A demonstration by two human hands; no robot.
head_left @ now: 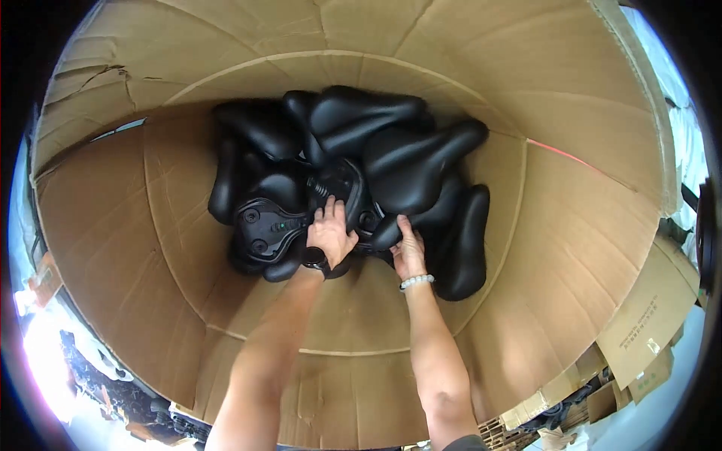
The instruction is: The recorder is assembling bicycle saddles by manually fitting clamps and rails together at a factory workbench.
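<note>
Several black bicycle saddles (402,169) lie heaped at the bottom of a deep cardboard box (195,225). Both of my arms reach down into it. My left hand (331,231), with a dark watch on its wrist, rests with fingers stretched out on an upturned saddle (342,184) whose underside and a coil spring show. My right hand (408,249), wearing a pale bead bracelet, is closed around the rounded black nose of a saddle (387,233). Its thumb lies on top, and the other fingers are partly hidden. Another upturned saddle (263,229) lies left of my left hand.
High cardboard walls surround the heap, with the box's right rim (639,98) at the side. One saddle (465,248) leans near the right wall. Outside at the lower right are flattened cardboard pieces (650,316). Dark items (90,376) lie outside at the lower left.
</note>
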